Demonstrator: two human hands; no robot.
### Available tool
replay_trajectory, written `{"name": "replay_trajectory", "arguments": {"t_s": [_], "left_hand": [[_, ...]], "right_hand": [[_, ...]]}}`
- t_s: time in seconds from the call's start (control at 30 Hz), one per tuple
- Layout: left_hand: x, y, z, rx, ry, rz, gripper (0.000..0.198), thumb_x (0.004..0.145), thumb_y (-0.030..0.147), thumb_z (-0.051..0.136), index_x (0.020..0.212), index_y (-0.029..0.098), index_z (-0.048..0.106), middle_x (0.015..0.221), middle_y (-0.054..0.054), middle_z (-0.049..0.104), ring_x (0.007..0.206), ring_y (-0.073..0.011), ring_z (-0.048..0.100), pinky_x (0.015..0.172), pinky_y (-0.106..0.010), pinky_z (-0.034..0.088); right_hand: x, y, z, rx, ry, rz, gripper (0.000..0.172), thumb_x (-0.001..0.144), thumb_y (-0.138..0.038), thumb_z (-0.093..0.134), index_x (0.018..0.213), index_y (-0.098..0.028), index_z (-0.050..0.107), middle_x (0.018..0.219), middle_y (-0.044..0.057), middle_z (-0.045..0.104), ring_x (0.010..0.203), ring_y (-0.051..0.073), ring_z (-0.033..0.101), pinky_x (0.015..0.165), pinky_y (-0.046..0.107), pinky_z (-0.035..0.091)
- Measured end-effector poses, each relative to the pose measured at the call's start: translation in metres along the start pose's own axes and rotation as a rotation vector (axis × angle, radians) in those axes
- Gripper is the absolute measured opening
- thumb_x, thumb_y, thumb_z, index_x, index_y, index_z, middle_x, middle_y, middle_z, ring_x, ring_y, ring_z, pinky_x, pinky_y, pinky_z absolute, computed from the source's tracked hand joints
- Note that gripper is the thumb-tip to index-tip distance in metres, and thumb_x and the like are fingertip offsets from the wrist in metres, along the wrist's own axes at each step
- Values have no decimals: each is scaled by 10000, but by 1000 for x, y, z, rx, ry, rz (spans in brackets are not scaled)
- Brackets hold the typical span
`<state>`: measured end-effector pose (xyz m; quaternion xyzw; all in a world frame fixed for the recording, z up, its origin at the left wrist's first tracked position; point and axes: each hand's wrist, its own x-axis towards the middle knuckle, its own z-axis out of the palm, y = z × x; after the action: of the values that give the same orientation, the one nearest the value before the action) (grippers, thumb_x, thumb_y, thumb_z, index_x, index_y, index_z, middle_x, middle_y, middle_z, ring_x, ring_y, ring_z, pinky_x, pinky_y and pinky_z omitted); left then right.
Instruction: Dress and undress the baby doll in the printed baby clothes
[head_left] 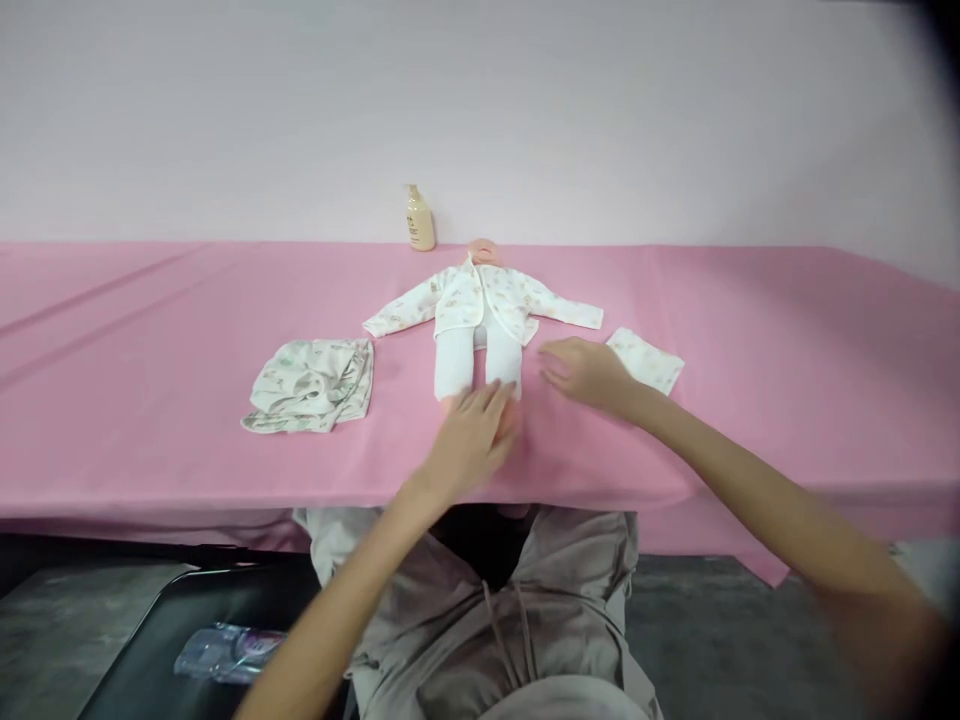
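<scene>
A baby doll [486,254] lies on its back on the pink tabletop, its head at the far side. It wears white trousers [454,362] and a small patterned jacket [459,295], whose sleeves are spread out to both sides. My left hand [469,435] rests over the doll's feet with the fingers stretched forward, covering much of them. To the right of the doll's legs, my right hand [589,373] hovers with loosely bent fingers and thumb apart, slightly blurred, holding nothing. Close behind it lies a folded patterned cloth [646,360].
A crumpled patterned cloth garment [311,388] lies left of the doll. A cream pump bottle [420,220] stands at the back against the wall. Pink cloth covers the table [150,420]. Below, a clear plastic bottle [225,652] lies on a black chair [172,615].
</scene>
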<state>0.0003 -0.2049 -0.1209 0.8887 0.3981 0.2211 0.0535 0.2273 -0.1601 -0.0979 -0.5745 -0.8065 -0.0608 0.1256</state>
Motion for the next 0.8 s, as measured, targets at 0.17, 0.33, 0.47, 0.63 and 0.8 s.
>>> {"name": "replay_trajectory", "arguments": {"t_s": [0.17, 0.33, 0.47, 0.63, 0.8], "left_hand": [[-106, 66, 21, -529, 145, -219, 384, 949, 323, 451, 1319, 223, 464, 1339, -76, 546, 1262, -194, 486, 1072, -386, 399], [-124, 88, 40, -766, 56, -147, 278, 932, 260, 487, 1188, 216, 586, 1246, -67, 606, 1178, -181, 543, 1041, -342, 418], [-116, 99, 35, -907, 76, -97, 231, 920, 242, 520, 1125, 222, 625, 1114, -40, 663, 1046, -152, 601, 949, -274, 463], [-120, 102, 34, -1147, 157, -244, 325, 922, 305, 527, 1240, 239, 548, 1220, -69, 610, 1101, -172, 590, 998, -318, 450], [-133, 98, 45, -1389, 131, -521, 758, 788, 542, 639, 1424, 213, 391, 1322, -151, 562, 1230, -280, 536, 1042, -422, 444]], "right_hand": [[-82, 49, 16, 65, -10, 275, 624, 861, -460, 538, 1382, -126, 455, 1389, 162, 507, 1264, 343, 474, 1028, 484, 397], [-97, 58, 47, 175, 210, 334, 504, 860, -351, 521, 1311, -125, 516, 1294, 147, 585, 1199, 298, 534, 1024, 427, 414], [-80, 53, 41, 173, 311, 429, 407, 791, -158, 473, 1169, -103, 613, 1107, 191, 645, 1047, 321, 598, 920, 458, 461], [-107, 11, 13, 336, 555, 402, 406, 813, -205, 431, 1182, -132, 582, 1141, 160, 638, 1037, 271, 604, 914, 415, 492], [-175, -114, 3, 720, 535, -89, 586, 744, -208, 544, 1300, -373, 461, 1183, 33, 607, 1061, 254, 615, 858, 396, 554]]}}
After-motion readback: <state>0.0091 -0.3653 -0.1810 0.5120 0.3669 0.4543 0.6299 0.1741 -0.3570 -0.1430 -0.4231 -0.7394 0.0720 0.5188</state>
